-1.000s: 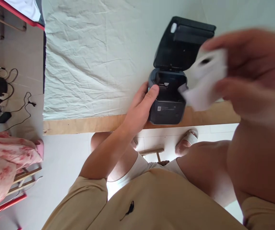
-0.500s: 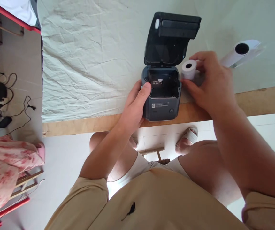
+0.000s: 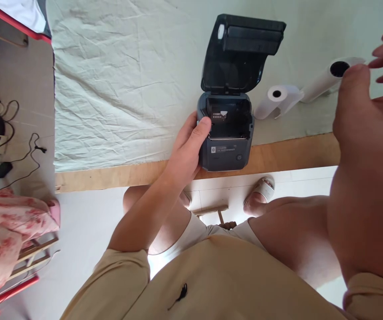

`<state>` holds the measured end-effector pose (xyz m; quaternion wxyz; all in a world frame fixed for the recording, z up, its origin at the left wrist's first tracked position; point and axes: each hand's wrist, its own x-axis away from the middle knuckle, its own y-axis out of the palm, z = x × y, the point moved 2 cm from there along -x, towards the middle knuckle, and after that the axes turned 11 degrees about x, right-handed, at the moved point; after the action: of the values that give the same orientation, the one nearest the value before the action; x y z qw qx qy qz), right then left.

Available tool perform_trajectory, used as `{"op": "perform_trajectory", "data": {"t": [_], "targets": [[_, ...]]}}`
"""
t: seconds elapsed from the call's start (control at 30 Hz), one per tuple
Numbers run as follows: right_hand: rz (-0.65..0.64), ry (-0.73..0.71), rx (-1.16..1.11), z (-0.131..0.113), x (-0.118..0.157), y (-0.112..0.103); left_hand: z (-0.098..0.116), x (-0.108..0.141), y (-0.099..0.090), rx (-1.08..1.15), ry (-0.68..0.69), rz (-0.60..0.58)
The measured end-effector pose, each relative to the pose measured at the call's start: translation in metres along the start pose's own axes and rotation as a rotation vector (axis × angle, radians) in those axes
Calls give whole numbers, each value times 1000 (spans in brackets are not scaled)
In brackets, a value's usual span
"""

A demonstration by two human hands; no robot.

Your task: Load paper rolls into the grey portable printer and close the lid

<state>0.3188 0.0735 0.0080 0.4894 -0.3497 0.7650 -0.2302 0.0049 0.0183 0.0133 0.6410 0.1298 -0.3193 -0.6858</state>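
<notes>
My left hand [image 3: 189,144] grips the left side of a dark label printer [image 3: 226,153], its thumb on the rim of the bay. The printer's black lid [image 3: 236,66] is raised, and no roll shows in the bay. Right of the printer a small white paper roll [image 3: 268,104] stands on the cloth with a loose paper end. Farther right stands a larger white roll [image 3: 321,82] with a black core. My right hand [image 3: 374,89] has its fingers apart beside the top of this larger roll; whether the thumb touches it I cannot tell.
A pale green cloth [image 3: 121,84] covers the table, whose wooden edge [image 3: 111,177] runs along the front. On the floor at the left lie black cables [image 3: 33,155] and an adapter. Pink flowered fabric [image 3: 7,235] hangs at the lower left.
My right hand has let go of the small roll and moved right to the larger roll. The small roll stands slightly farther right, its loose paper end now showing. My left hand keeps its grip.
</notes>
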Motion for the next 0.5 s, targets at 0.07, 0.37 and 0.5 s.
{"op": "perform_trajectory", "data": {"t": [0.07, 0.37, 0.5], "targets": [[-4, -5, 91, 13, -5, 10, 0, 0, 0, 0, 1, 3], [-204, 2, 96, 2, -1, 26, -4, -1, -6, -27, 19, -10], [-255, -16, -22, -3, 3, 23, -3, 0, -6, 4, 14, -2]]}}
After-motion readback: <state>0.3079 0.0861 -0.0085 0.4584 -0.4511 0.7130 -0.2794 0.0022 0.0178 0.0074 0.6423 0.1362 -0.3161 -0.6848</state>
